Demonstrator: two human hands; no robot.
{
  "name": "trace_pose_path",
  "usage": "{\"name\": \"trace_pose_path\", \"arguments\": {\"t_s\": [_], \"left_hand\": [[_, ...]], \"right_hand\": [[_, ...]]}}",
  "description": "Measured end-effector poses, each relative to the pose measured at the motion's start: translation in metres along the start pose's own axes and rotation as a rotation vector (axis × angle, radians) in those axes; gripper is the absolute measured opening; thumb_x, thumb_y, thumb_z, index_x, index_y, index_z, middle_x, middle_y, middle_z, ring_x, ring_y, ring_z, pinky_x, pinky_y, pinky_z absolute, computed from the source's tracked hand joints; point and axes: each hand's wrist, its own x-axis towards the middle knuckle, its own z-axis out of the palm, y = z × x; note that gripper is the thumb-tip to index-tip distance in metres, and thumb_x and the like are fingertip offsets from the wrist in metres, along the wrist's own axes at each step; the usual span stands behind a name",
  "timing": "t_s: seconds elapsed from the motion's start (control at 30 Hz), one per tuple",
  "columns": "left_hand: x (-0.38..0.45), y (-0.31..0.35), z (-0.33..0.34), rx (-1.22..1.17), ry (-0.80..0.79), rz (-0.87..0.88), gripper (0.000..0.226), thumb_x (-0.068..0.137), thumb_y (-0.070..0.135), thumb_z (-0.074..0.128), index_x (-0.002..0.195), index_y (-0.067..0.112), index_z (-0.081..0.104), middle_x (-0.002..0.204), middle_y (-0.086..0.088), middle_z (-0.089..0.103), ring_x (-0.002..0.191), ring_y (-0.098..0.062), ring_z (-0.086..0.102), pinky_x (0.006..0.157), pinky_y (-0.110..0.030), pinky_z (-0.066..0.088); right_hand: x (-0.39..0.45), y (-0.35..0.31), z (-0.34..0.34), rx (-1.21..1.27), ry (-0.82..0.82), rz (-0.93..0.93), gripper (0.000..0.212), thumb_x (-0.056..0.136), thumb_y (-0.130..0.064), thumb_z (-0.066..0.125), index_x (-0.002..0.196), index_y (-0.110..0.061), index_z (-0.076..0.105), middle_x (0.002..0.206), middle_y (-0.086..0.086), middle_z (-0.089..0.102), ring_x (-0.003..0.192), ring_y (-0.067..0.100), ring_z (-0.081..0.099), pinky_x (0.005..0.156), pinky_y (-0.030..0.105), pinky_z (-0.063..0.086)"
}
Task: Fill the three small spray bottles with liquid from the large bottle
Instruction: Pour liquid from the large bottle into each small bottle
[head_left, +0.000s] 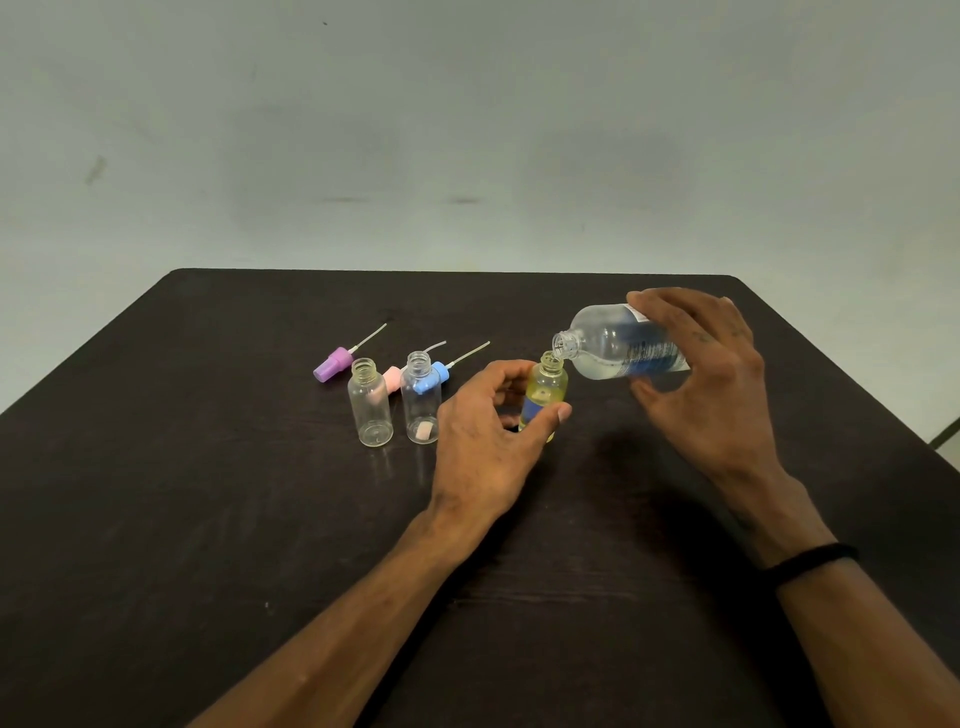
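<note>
Two small bottles (370, 402) stand uncapped at left on the surface (208, 519). Left hand (485, 441) grips a third small bottle (545, 389); right hand (701, 384) clasps the large bottle (613, 345), tilted, mouth at its neck

On the worktop (208, 519), two small bottles (370, 402) (422, 397) stand side by side, left of a third (545, 392). Three spray caps (332, 365) lie behind them. The large bottle (618, 343) tilts over the third.
</note>
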Motion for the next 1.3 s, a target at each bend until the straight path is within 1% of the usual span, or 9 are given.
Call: {"name": "trace_pose_path", "arguments": {"t_s": [0.23,0.77,0.97,1.23,1.3], "left_hand": [[0.0003,0.0010,-0.0007,0.002,0.004,0.010,0.043,0.084,0.029,0.087,0.123,0.023,0.070,0.110,0.014,0.074,0.103,0.002,0.069,0.085,-0.024,0.062],[-0.0004,0.0002,0.0003,-0.004,0.013,0.007,0.043,0.084,0.028,0.088,0.123,0.020,0.071,0.108,0.013,0.075,0.102,0.002,0.069,0.084,-0.024,0.063],[-0.0001,-0.0003,0.0002,0.004,0.009,0.006,0.043,0.084,0.030,0.088,0.123,0.021,0.071,0.109,0.014,0.074,0.103,0.002,0.069,0.084,-0.025,0.063],[0.0002,-0.0010,0.0013,-0.012,0.020,-0.006,0.040,0.083,0.028,0.089,0.119,0.021,0.072,0.106,0.012,0.076,0.101,-0.003,0.071,0.082,-0.031,0.064],[0.0000,-0.0009,0.0010,-0.007,0.018,-0.005,0.040,0.083,0.028,0.089,0.119,0.022,0.072,0.107,0.012,0.075,0.102,-0.003,0.071,0.082,-0.030,0.064]], "right_hand": [[0.0007,-0.0004,-0.0005,-0.002,0.001,-0.001,0.080,0.071,0.001,0.090,0.145,-0.012,0.063,0.140,0.011,0.064,0.134,0.033,0.058,0.123,0.063,0.033],[-0.0002,0.0000,-0.0003,0.000,-0.001,-0.005,0.081,0.070,0.003,0.089,0.145,-0.013,0.063,0.141,0.008,0.064,0.135,0.031,0.058,0.122,0.064,0.033],[-0.0004,-0.0007,-0.0010,-0.006,-0.010,0.001,0.081,0.071,0.001,0.090,0.146,-0.013,0.062,0.142,0.010,0.063,0.136,0.031,0.057,0.122,0.064,0.033],[0.0002,0.0005,-0.0009,-0.004,0.002,-0.007,0.080,0.071,0.002,0.089,0.145,-0.013,0.063,0.141,0.009,0.064,0.134,0.031,0.058,0.122,0.063,0.033],[0.0001,0.0001,-0.0007,-0.004,0.001,-0.008,0.080,0.071,0.002,0.089,0.145,-0.013,0.063,0.141,0.009,0.064,0.134,0.031,0.058,0.122,0.062,0.033]]}}
